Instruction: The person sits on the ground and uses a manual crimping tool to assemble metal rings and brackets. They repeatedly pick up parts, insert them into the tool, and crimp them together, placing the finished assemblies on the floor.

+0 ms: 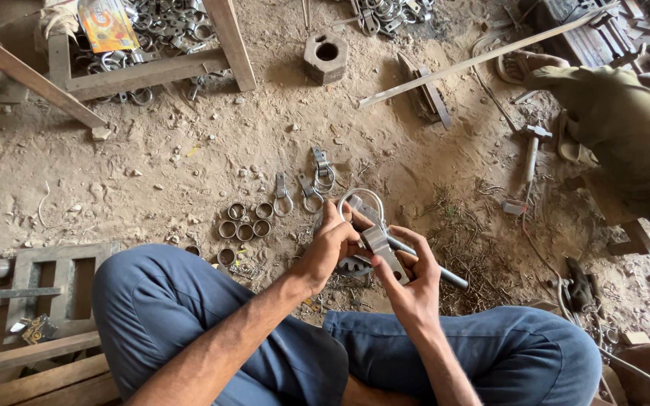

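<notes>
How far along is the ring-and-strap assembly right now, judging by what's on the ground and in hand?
Done, it seems: three ring-and-strap pieces lie on the dirt ahead. In hand: the left hand holds a metal ring while the right hand grips its strap bracket beside a steel rod. Left: a cluster of loose short rings lies unassembled.

The person sat cross-legged on the dirt floor [152, 173]. The left hand [330, 248] gripped a metal clasp [380, 252] joined to a ring [361, 199], while the right hand [413, 282] pinched its lower end; a rod [430, 267] lay under them. Small rings [244, 224] and finished clasps [306, 188] sat just beyond. A hammer [532, 150] lay well to the right, near another seated person [626, 128].
</notes>
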